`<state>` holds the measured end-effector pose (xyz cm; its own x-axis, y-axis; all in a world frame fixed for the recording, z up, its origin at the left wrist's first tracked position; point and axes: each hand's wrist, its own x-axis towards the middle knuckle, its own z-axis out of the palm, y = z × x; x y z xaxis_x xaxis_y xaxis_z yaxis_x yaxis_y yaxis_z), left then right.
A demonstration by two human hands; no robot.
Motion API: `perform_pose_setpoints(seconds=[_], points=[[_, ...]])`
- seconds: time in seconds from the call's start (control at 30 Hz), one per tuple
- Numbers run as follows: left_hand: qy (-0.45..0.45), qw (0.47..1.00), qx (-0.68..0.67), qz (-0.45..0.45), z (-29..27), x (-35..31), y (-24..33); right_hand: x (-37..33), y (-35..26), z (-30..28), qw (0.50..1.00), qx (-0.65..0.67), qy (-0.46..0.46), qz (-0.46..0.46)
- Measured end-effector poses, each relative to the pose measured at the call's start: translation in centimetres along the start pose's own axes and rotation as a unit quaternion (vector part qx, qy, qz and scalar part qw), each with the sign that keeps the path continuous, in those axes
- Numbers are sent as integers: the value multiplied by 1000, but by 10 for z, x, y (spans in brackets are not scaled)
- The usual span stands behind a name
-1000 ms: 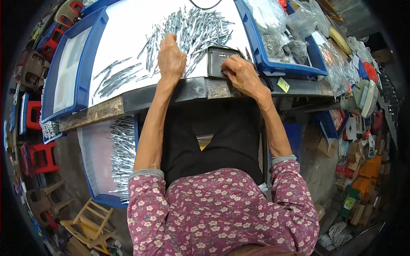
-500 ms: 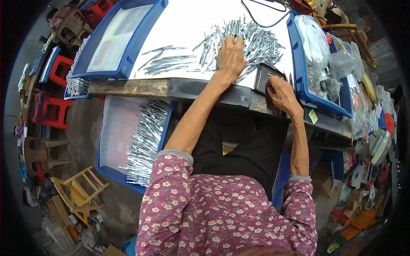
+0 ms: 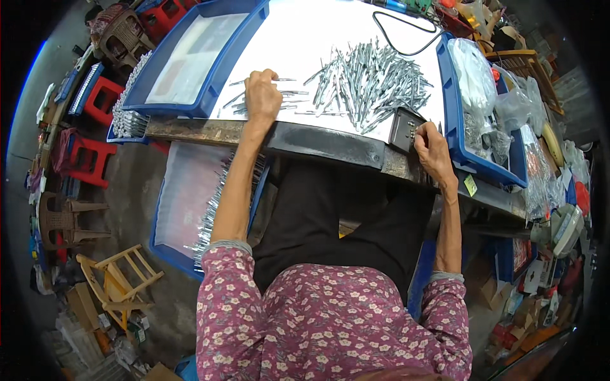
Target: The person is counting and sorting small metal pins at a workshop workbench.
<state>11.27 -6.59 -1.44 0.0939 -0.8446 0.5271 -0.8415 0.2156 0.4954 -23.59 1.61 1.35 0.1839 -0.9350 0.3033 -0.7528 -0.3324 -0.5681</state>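
Observation:
My left hand is over the small row of thin silvery metal rods on the white tabletop. Its fingers are curled together at a thin metal rod, whose ends show on both sides of them. To the right lies a large heap of similar rods. My right hand is at the right side of a small dark box-like device at the table's front edge. Its thumb and fingers are bent together, and what they hold, if anything, is hidden.
A blue tray stands at the left, and a blue bin with plastic bags at the right. A black cable curves behind the heap. Below the table, another blue tray holds more rods. A wooden stool is on the floor.
My left hand has moved left from the big heap to the small row of rods. My right hand has shifted slightly at the dark device's side. The whole view has shifted a little.

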Motion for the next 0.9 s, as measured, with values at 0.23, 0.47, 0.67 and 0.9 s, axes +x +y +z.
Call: perform_pose_setpoints(seconds=[0.23, 0.47, 0.67, 0.9], points=[[-51, 996, 67, 18, 10, 19, -15, -3, 11, 6, 992, 109, 19, 60], [-86, 982, 140, 91, 17, 25, -21, -5, 8, 9, 973, 213, 47, 75], [-106, 972, 161, 133, 28, 26, -24, -6, -4, 6, 945, 298, 60, 119], [-25, 983, 84, 162, 27, 28, 0, -10, -3, 6, 926, 349, 74, 122]])
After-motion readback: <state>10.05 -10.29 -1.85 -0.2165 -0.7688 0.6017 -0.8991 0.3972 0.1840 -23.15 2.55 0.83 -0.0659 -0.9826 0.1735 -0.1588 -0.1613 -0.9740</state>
